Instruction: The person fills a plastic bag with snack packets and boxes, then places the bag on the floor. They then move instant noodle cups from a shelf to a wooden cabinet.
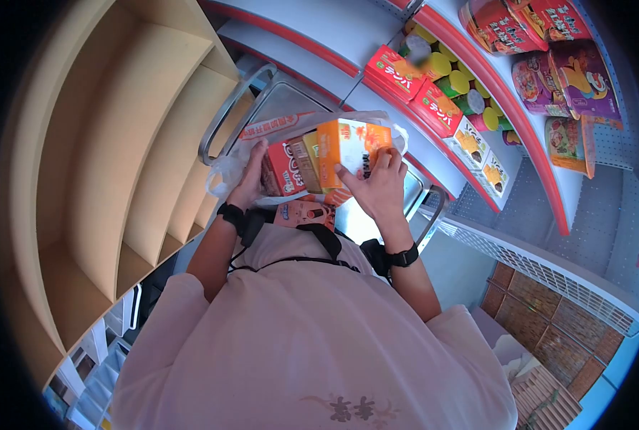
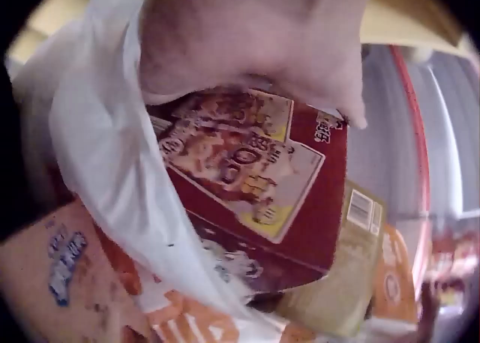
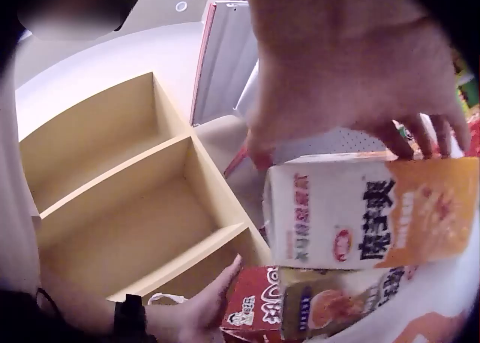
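Note:
A white plastic bag holds a red box, a tan-green box and an orange-white box. My right hand grips the orange-white box, thumb on the near side and fingers over its far edge; the right wrist view shows the same box under the hand. With my left hand I hold the red box's left side at the bag's edge. The left wrist view shows this hand over the dark red box, its fingertips mostly hidden.
A metal cart stands beneath the bag. Wooden shelves rise on the left. To the right, store shelves hold red boxes, yellow-lidded cans and noodle packs. A pink package lies at the bag's near side.

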Tool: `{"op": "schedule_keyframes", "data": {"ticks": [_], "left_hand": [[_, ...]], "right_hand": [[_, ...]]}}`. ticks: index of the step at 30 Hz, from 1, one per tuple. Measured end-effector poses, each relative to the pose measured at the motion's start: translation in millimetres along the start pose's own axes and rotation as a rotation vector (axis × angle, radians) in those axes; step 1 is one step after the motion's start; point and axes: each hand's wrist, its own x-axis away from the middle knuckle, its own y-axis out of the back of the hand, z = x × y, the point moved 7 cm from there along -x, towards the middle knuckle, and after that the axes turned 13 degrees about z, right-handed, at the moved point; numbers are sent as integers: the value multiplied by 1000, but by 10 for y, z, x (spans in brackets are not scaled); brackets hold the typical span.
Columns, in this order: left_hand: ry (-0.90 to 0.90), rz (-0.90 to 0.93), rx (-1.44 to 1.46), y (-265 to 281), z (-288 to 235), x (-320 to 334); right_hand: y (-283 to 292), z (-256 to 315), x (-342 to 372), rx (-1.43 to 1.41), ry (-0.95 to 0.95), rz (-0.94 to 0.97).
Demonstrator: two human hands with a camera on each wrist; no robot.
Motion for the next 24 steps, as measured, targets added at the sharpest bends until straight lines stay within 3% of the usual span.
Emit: {"op": "schedule_keyframes", "data": {"ticks": [1,2,3,4,8,13,15,17,18,20,24], "left_hand": [[-136,-86,-138,8,-91,14],[-138,-85,-138,-31,-64,17],[-129,-115,-349,-113,-108,82],[-118,-142,-561,-168,-140,140],[-195,-250,-579,-229,-190,229],[-135,-393,-667,-264,-520,681],[-236,-482,-884,-327,-786,896],[-211,-504,-1011,-348,-930,977],[-108,-540,-1129,-294,-915,926],[31,-570,-1232,-221,-836,807],[-7,-574,-1273,-439,-810,612]], "right_hand": [[-66,-23,-19,3,1,-1],[-147,-77,-39,48,8,-63],[-145,-70,-29,90,11,-124],[-161,-130,-61,-13,15,-39],[-129,-125,-27,-62,66,-30],[-93,82,98,-326,174,15],[-227,95,106,-384,221,34],[-495,116,80,-672,200,256],[-635,87,10,-750,246,286],[-987,-124,-171,-697,215,290],[-1089,-458,-433,-551,104,330]]}}
